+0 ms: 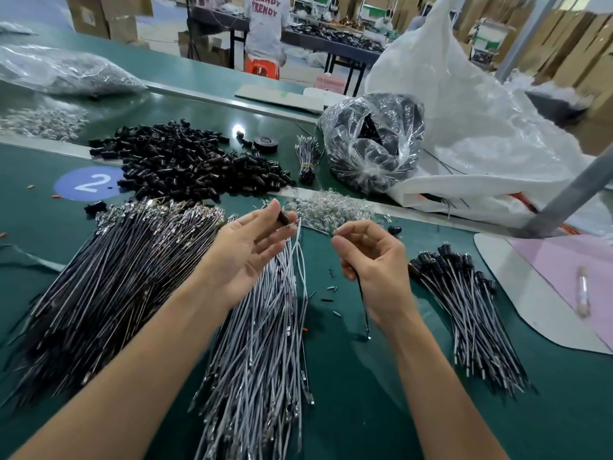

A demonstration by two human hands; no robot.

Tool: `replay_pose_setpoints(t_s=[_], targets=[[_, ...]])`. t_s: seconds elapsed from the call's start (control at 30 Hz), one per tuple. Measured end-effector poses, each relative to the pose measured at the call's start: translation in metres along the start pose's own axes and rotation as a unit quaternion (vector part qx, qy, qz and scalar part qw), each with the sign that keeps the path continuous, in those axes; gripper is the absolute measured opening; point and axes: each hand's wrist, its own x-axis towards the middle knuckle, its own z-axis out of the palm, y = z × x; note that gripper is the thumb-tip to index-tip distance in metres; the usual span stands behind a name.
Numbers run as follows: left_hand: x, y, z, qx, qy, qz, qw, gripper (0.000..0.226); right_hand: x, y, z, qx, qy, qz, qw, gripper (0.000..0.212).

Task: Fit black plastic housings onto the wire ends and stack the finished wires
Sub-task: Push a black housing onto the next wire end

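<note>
Green table (365, 386) in a factory hall, seen from the head view, with cardboard boxes and other benches behind. The left hand (252, 250) is raised over the work and pinches one black housing (284, 217) between thumb and fingertips, the other fingers fairly straight. The right hand (374, 260) is curled round a single black wire (363, 300), gripping just below its upper end, which points toward the housing but does not touch it; the rest of the wire hangs free. Loose stock lies around: a heap of housings (192, 164) at the far side, a pile of black wires (109, 277) to the left, a pile of white wires (262, 343) under the hands, and the finished stack (464, 300) to the right, caps together. A clear bag (371, 141) of dark parts stands behind. Judgement: the wire is light and limp, so it likely needs holding close to the tip to keep it from buckling on entry; the housing looks rigid, small and smooth, probably best held by its sides with the mouth left open toward the wire
</note>
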Motion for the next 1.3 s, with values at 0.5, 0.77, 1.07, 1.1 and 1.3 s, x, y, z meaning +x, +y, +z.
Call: replay_pose_setpoints(t_s=[0.5, 0.77, 1.07, 1.1, 1.3], targets=[[-0.003, -0.013, 0.007, 0.018, -0.024, 0.050, 0.998, 0.015, -0.001, -0.002, 0.005, -0.044, -0.009, 0.021, 0.999, 0.018], [-0.002, -0.013, 0.005, 0.035, -0.028, 0.065, 0.997, 0.014, -0.002, -0.003, 0.003, -0.036, -0.011, 0.024, 0.999, 0.017], [-0.003, -0.014, 0.006, 0.061, -0.034, 0.072, 0.995, 0.018, -0.001, -0.003, 0.001, -0.026, -0.022, 0.014, 0.999, 0.016], [-0.003, -0.015, 0.007, 0.075, -0.040, 0.074, 0.994, 0.020, -0.001, -0.003, 0.002, -0.025, -0.024, 0.012, 0.999, 0.016], [-0.003, -0.016, 0.007, 0.098, -0.059, 0.089, 0.989, 0.020, -0.001, -0.002, 0.001, -0.034, -0.007, 0.013, 0.999, 0.017]])
